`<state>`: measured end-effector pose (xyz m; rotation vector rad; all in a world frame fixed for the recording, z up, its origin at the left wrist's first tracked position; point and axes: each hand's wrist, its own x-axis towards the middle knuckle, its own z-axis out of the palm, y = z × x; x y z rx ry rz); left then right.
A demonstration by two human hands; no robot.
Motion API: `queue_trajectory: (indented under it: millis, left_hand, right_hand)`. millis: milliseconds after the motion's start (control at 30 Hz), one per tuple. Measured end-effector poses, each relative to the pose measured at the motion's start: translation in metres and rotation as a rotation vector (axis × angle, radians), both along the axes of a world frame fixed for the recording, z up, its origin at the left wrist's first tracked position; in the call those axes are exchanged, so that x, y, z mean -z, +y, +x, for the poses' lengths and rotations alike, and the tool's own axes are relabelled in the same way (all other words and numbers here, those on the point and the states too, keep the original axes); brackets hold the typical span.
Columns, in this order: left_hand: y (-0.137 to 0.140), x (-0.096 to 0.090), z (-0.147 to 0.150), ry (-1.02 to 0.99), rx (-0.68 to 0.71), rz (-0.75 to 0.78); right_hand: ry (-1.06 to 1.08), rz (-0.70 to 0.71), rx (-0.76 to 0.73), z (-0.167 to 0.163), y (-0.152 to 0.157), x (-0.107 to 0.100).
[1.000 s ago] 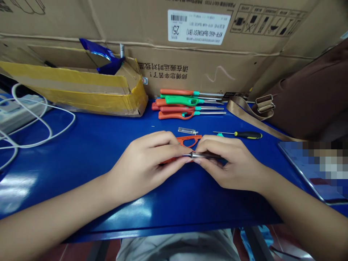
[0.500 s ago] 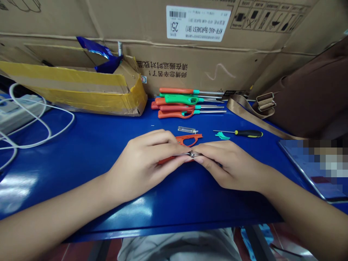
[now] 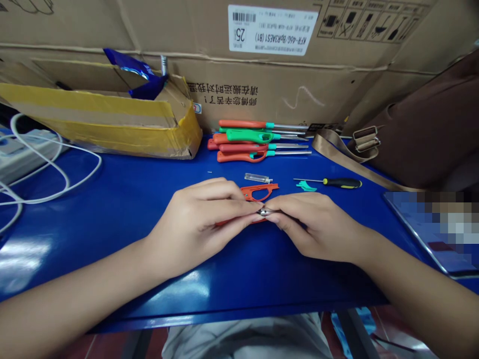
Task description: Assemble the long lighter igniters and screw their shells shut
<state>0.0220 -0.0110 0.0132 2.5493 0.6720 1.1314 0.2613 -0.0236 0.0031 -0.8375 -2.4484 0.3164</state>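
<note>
A small shiny metal tube end [image 3: 265,212] with a dark hole sits between my two hands. My left hand [image 3: 202,224] pinches it from the left with thumb and fingers, and my right hand [image 3: 318,224] grips its other end; most of the part is covered by fingers. Just behind lies an orange lighter casing half [image 3: 274,187], partly under my left fingers. More orange plastic shows below the fingertips. Farther back are a clear plastic fuel tank [image 3: 256,177], a teal-green trigger-like piece [image 3: 307,186] and a black-and-yellow screwdriver [image 3: 343,183].
Several long-nosed lighters [image 3: 243,148] are stacked behind, against a large cardboard box [image 3: 149,30]. A yellow-taped carton [image 3: 142,129] stands at back left, white cables [image 3: 67,174] at far left. On the right are a tablet-like device [image 3: 419,234] and a brown strap [image 3: 359,167].
The metal tube end has turned slightly between my fingers and shows more of its shiny side. Both hands stay in nearly the same place.
</note>
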Motion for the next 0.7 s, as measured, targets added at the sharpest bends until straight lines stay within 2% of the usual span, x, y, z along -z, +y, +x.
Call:
queue_trajectory:
  millis: [233, 367, 467, 600, 700]
  left_hand:
    - [0.0, 0.002, 0.002, 0.01, -0.001, -0.15]
    - [-0.002, 0.004, 0.004, 0.051, -0.011, -0.058]
    - [-0.005, 0.007, 0.006, 0.073, -0.01, -0.014]
    - [-0.007, 0.01, 0.008, 0.065, -0.023, -0.081]
    - [-0.006, 0.011, 0.009, 0.036, -0.038, -0.149]
  right_hand:
    - [-0.11, -0.039, 0.016, -0.001, 0.0, 0.003]
    - [-0.142, -0.115, 0.088, -0.006, -0.003, -0.001]
    - [-0.153, -0.12, 0.124, -0.009, -0.004, -0.003]
    - [-0.101, -0.141, 0.132, -0.009, -0.003, -0.005]
    - [-0.035, -0.214, 0.163, -0.008, -0.001, -0.008]
